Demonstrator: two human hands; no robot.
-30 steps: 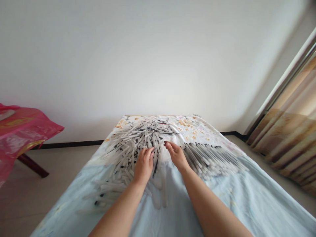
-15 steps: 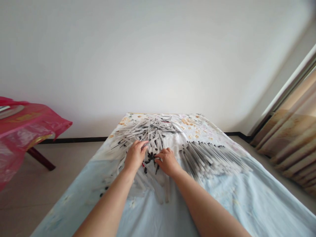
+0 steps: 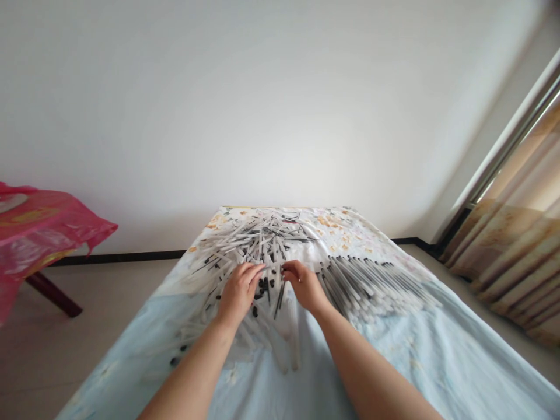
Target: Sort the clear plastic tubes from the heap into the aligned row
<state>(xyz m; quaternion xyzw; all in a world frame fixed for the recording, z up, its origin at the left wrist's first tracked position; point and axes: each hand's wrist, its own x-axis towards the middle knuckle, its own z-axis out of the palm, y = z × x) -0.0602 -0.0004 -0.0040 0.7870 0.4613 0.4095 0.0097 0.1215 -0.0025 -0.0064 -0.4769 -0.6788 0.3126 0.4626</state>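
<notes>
My left hand is closed in a pinch on a pen barrel, of which only a short greyish end shows past the fingertips. Across a small gap, my right hand pinches a small black pen cap, mostly covered by the fingers. Between and below the hands lie loose black caps and thin dark refills. Beyond them spreads a jumbled heap of whitish pen barrels and dark refills. To the right of my right hand, assembled-looking pens lie side by side in a slanted row, dark ends away from me.
A floral and pale blue cloth covers the table. More clear barrels lie near my forearms. At left stands another table under red plastic. A white wall is behind, and a curtain hangs at right.
My right hand has lifted from the black caps and moved slightly forward, now level with my left fingertips. The left hand keeps its pinch, a little lower in view. The view has shifted slightly.
</notes>
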